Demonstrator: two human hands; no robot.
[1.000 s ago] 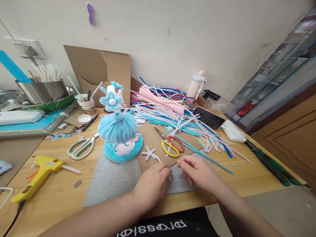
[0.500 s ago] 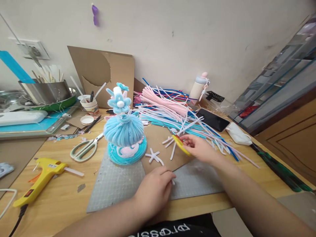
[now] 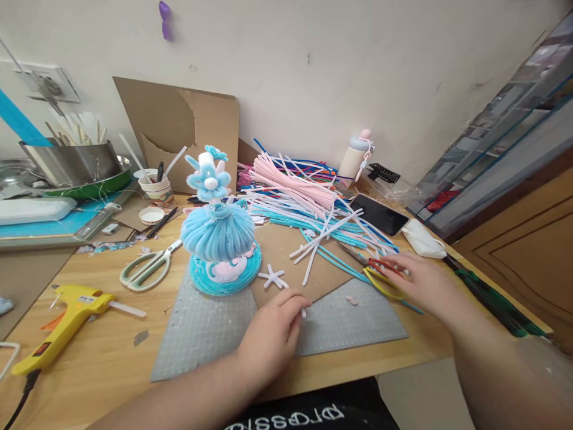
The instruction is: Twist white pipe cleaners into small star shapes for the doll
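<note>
My left hand (image 3: 273, 328) rests over the grey cutting mat (image 3: 201, 340), its fingers closed round a short white pipe cleaner (image 3: 304, 312) whose end pokes out. Just beyond it, a white star-shaped pipe cleaner piece (image 3: 272, 276) lies on brown cardboard (image 3: 326, 280). On the right, my right hand (image 3: 414, 278) has its fingers on the red and yellow handles of a pair of scissors (image 3: 382, 280), blades pointing to the far left. A blue pipe cleaner figure (image 3: 218, 233) with a ribbed skirt and flowers stands on a round blue base (image 3: 253, 275).
White-handled scissors (image 3: 147, 272) and a yellow hot glue gun (image 3: 67, 322) lie at the left. Behind the cardboard is a heap of pipe cleaners (image 3: 290, 185). A black phone (image 3: 378, 215) and a bottle (image 3: 356, 158) are at the back right.
My right hand has moved right with the scissors, away from the white pipe cleaners on the cardboard. My left hand keeps its hold, and the whole view has shifted slightly.
</note>
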